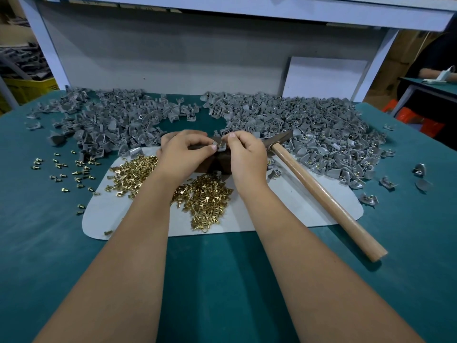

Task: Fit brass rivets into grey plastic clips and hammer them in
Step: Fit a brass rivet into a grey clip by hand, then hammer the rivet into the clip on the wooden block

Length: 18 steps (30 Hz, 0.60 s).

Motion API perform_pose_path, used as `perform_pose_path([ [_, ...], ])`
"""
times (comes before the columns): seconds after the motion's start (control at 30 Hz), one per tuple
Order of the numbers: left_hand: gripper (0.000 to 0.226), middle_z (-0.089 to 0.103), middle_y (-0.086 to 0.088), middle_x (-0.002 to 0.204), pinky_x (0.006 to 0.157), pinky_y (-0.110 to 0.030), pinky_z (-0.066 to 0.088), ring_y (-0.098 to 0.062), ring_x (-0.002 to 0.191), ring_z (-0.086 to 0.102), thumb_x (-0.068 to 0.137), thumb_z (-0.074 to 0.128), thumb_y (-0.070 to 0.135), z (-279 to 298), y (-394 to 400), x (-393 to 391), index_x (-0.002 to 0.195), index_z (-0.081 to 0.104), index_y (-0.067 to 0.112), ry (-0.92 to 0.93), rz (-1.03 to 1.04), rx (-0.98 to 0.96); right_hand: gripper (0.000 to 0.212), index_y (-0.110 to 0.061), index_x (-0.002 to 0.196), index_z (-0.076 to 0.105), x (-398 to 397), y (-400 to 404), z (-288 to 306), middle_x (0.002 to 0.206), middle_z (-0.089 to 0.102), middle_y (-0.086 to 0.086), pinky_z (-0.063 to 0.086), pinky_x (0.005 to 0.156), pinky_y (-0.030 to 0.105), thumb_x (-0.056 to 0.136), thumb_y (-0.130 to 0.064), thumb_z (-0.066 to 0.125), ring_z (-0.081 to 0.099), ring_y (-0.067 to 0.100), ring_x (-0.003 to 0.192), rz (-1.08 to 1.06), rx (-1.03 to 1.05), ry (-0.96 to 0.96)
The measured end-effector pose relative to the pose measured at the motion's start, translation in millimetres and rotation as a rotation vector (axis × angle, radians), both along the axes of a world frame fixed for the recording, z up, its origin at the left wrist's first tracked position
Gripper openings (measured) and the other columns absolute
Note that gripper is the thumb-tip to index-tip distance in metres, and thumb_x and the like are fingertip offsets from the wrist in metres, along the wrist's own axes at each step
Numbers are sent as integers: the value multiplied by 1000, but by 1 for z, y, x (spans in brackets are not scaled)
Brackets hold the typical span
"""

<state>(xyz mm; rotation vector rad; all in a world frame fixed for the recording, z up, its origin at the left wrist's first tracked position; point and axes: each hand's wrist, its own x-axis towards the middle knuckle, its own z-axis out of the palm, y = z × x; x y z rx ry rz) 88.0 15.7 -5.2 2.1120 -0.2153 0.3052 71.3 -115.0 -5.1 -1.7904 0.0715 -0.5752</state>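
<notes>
Scene: I sit at a green bench [222, 280] and look down at my two bare forearms reaching forward over a pale mat [296, 209].
Left hand [183, 154]: my fingers [207, 150] are curled and pinched together on a small brass rivet [214, 145], held at the clip.
Right hand [244, 149]: thumb and forefinger pinch a grey clip [221, 146], held just above a dark block [217, 162] in the middle of the mat.
Rivets: a loose heap [205, 199] lies on the mat between my wrists; strays [61, 169] are scattered on the bench at far left.
Clips: a heap at back left [111, 120] and another at back right [309, 125]; some on the right show brass, so those look finished.
Hammer [321, 191]: lies untouched just right of my right hand, head by the block, wooden handle pointing toward me.
Step, as I judge it: seating the rivet in the clip; hammering not yet begun.
Risk, slip: the rivet is tiny and held only at my fingertips; it could drop into the heap below.
Risk, tilt: a rivet not seated straight may bend or jump out under the blow.
Risk, fingers: holding the clip on the block while striking puts my fingertips close to the hammer head.
Risk, scatter: my wrists hover over the heap and could sweep rivets off the mat.
</notes>
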Motion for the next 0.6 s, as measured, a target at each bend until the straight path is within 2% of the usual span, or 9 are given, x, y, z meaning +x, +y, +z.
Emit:
perform_pose_path([
  [0.2, 13, 57, 25, 112, 113, -52, 20, -17, 128, 27, 87, 68, 39, 0, 0, 1, 77, 66, 47, 5, -1, -12, 22, -19, 81, 71, -1, 0, 0, 85, 65, -10, 42, 92, 46, 92, -21, 52, 53, 18, 99, 5, -70, -17],
  [0.27, 16, 57, 26, 112, 111, -48, 20, -17, 126, 26, 87, 67, 39, -1, -2, 1, 74, 64, 48, 8, 16, 2, 21, -19, 84, 71, -1, -1, 0, 88, 65, -10, 40, 94, 46, 93, -21, 51, 51, 17, 100, -1, -133, -30],
  [0.37, 16, 56, 28, 113, 97, -37, 17, -15, 125, 26, 87, 66, 41, -1, -6, -3, 73, 63, 48, 1, 62, 55, 19, -20, 92, 70, -6, -1, 2, 94, 63, -11, 40, 96, 46, 93, -19, 52, 51, 15, 102, -12, -210, -49],
  [0.5, 14, 56, 23, 115, 91, -36, 14, -18, 125, 27, 86, 66, 40, 1, -12, -7, 75, 61, 45, -26, 103, 112, 19, -25, 100, 68, -15, -19, 14, 99, 59, -13, 42, 93, 39, 92, -17, 52, 45, 9, 99, -159, -421, -83],
  [0.6, 14, 55, 21, 110, 91, -36, 15, -20, 125, 27, 87, 65, 37, 3, -16, -10, 76, 60, 42, -35, 124, 134, 20, -25, 105, 65, -29, -50, 18, 105, 58, -7, 37, 86, 30, 91, -20, 52, 41, 11, 96, -322, -576, 13],
])
